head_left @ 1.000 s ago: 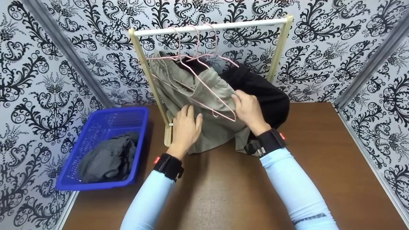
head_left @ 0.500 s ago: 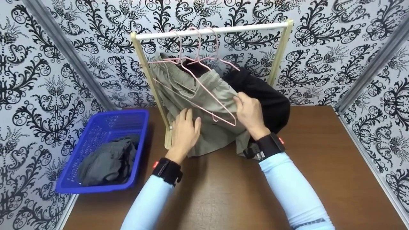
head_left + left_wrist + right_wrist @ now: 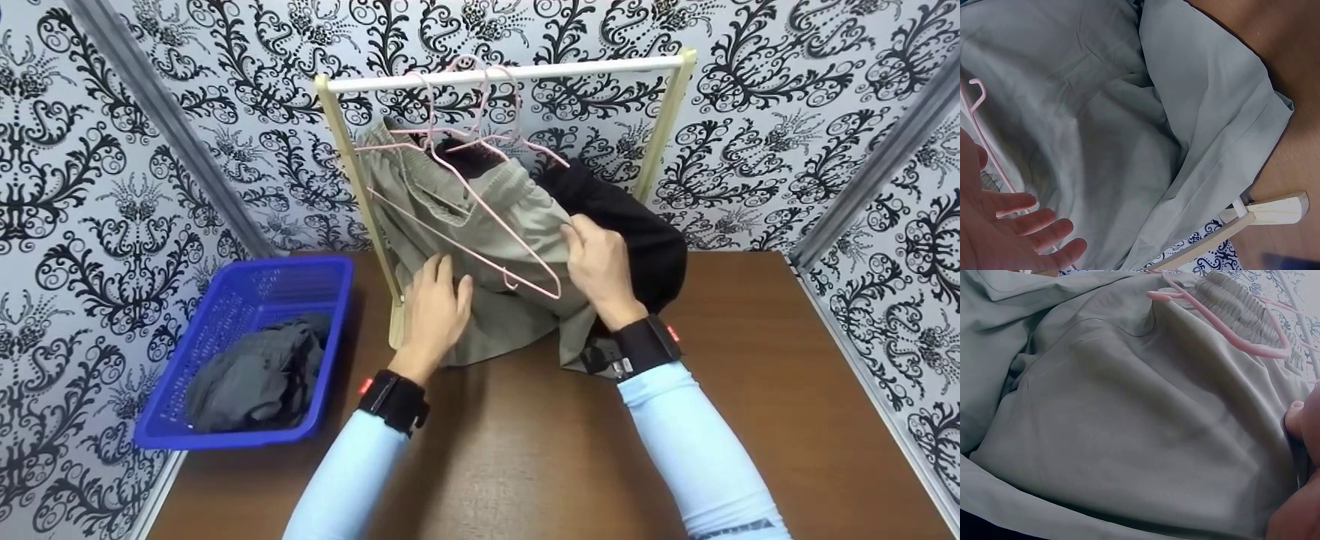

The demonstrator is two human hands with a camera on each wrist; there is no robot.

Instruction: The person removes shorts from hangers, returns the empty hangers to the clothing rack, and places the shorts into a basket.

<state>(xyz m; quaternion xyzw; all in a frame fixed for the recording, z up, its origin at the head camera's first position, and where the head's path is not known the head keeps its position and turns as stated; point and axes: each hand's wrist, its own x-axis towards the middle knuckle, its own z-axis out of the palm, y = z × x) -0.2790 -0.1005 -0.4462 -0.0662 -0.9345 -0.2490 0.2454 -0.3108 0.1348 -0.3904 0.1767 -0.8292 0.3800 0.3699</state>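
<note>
Grey-green garment drapes at 12 o'clock beneath a white rail, its right edge pinched in the right hand's fingers. Left hand's fingers are loosely extended. Bench stretches from 3 to 6 o'clock.

grey-green garment: soft, wrinkled; gathered waistband tilted, sloping down to the right; lower part draped in loose folds | pink hanger: hooked over white rail; body slanted, right end lowest; lower bar, bearing a small hook, seen across the garment's front
</note>
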